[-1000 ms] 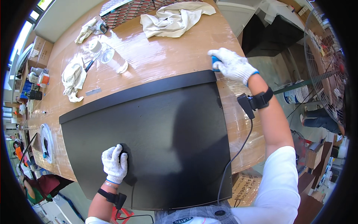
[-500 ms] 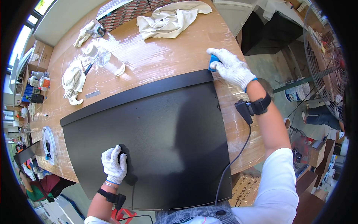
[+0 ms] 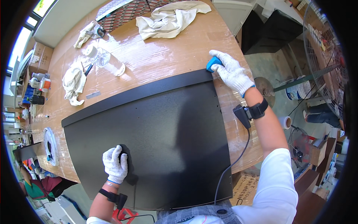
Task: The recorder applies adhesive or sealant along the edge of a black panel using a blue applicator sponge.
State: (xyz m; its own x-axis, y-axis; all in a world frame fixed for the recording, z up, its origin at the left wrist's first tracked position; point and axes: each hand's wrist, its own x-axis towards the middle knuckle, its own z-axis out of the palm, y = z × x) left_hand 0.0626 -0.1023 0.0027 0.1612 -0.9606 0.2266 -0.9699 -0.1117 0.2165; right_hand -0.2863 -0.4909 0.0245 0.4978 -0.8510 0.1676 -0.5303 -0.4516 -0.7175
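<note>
Clear btl (image 3: 112, 64) is part-filled w/ clear liq. L hand (image 3: 115, 164), gloved, curled & unmoved, is rested on blk panel (image 3: 149, 130), laid on wrapped tbl (image 3: 167, 56); can't tell if anything's held. Blue block (image 3: 213, 64), gripped by gloved R hand (image 3: 232, 71), has been turned, so more's exposed at panel's far R corner. White bucket (image 3: 296, 91): contents can't be told.

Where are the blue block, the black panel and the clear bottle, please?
Blue block (image 3: 213, 64), head view: its exposed side.
Black panel (image 3: 153, 134), head view: its broad flat face.
Clear bottle (image 3: 112, 64), head view: its transparent body.
</note>
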